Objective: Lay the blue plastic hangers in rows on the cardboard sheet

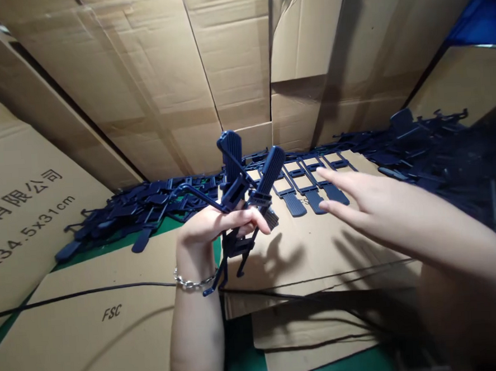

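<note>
My left hand point(242, 222) is closed around a few dark blue plastic frame parts point(235, 194) with ribbed paddle ends. They stick up and down out of the fist at different angles, above the cardboard. My right hand point(349, 196) is open, its thumb and fingers apart with nothing between them. It hovers beside a row of similar parts, and the nearest one point(336, 193) lies partly behind its fingers. Another part in the row point(293, 204) lies farther left, its ribbed paddle toward me.
Heaps of the same dark parts lie to the left point(119, 218) and right point(430, 146). Flat cardboard sheets point(311, 260) cover a green surface point(343, 367). A black cable point(111, 287) crosses in front. Tall cardboard boxes point(152, 74) wall the back, and a printed box point(30, 204) stands left.
</note>
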Available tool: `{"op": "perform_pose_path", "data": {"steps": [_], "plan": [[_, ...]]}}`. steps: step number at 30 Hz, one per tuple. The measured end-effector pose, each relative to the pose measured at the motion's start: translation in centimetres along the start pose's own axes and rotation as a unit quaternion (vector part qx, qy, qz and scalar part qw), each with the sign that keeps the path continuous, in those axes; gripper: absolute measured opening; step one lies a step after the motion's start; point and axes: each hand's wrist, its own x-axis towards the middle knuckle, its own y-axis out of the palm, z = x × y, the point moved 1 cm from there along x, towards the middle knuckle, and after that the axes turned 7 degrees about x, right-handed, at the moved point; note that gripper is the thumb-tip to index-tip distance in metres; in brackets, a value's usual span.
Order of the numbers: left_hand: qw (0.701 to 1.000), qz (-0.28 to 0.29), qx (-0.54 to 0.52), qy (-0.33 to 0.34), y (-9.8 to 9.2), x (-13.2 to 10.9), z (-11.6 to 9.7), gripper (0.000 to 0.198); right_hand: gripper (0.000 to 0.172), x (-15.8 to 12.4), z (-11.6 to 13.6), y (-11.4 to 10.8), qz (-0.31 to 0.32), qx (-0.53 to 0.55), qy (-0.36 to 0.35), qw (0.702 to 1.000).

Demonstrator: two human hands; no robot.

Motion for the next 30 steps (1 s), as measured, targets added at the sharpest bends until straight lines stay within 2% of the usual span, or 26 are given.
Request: {"op": "perform_pose_path", "data": {"steps": [2,6,9,13,16,18,19,21,23,25,27,29,30], "plan": [[1.0,0.028,-0.008,0.007,0.5,0.3,-0.3,0.035,0.055,0.1,0.0,-0.6,-0.019,0.006,-0.001,1.0],[0.993,0.113,0.005,0.029,0.9,0.7,-0.5,0.038,0.06,0.4,-0.7,-1.3,-0.011,0.042,-0.038,0.998],[0.991,0.133,0.02,0.014,0.7,0.7,-0.3,0.041,0.065,1.1,-0.8,-2.1,-0.022,0.09,-0.068,0.993],[0.988,0.151,0.018,0.019,0.6,0.7,-0.2,0.041,0.046,2.0,0.5,-2.3,-0.028,0.14,-0.112,0.983],[0.988,0.155,0.007,0.022,0.8,0.8,0.0,0.04,0.03,2.4,1.6,-1.8,-0.013,0.169,-0.09,0.981],[0.994,0.104,-0.022,0.028,1.0,0.8,0.4,0.037,0.023,2.7,2.0,-1.5,-0.005,0.231,-0.074,0.97],[0.997,0.055,-0.04,0.021,0.9,0.8,0.6,0.036,0.019,2.9,2.0,-1.4,0.0,0.286,-0.068,0.956],[0.996,-0.058,-0.067,-0.005,0.6,0.9,1.2,0.037,0.015,3.2,1.9,-1.2,-0.002,0.429,-0.061,0.901],[0.981,-0.162,-0.107,-0.025,-0.3,1.1,1.7,0.041,0.018,3.4,1.7,-1.3,-0.041,0.558,-0.061,0.826],[0.953,-0.263,-0.153,-0.008,-1.5,1.4,1.8,0.045,0.02,3.5,1.4,-1.5,-0.115,0.644,-0.066,0.753],[0.905,-0.378,-0.194,0.002,-2.8,1.3,1.7,0.043,0.016,3.3,1.5,-1.7,-0.219,0.685,-0.062,0.692],[0.844,-0.484,-0.231,-0.004,-3.8,0.8,1.2,0.044,0.015,3.0,1.9,-1.8,-0.307,0.682,-0.051,0.662],[0.814,-0.523,-0.251,-0.003,-4.2,0.5,0.9,0.044,0.019,2.8,2.3,-1.8,-0.332,0.67,-0.049,0.662]]}}
